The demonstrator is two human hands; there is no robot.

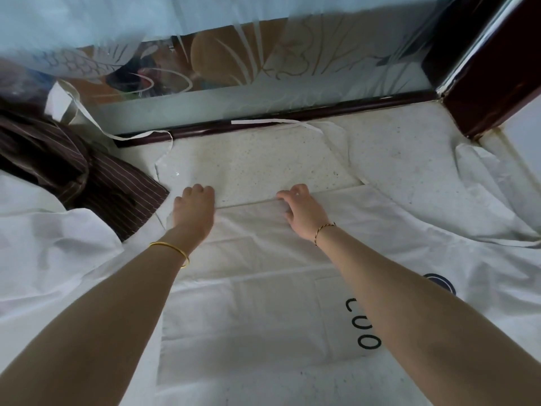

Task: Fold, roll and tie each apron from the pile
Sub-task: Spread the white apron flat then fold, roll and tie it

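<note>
The white apron (257,288) lies folded flat mid-desk, thin, limp, light cloth that should crease easily but slip. Both grips curl onto its far edge: left hand (194,212), right hand (301,213). Ties (292,122) trail toward the desk's (395,148) back edge; a striped apron (96,183) lies left.

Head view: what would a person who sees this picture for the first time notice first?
Two bare forearms reach forward, and the left hand and right hand grip the far folded edge of a white apron spread on the speckled counter. A dark striped apron lies crumpled at the left. Behind the counter stands a frosted glass panel with etched plant shapes.
</note>
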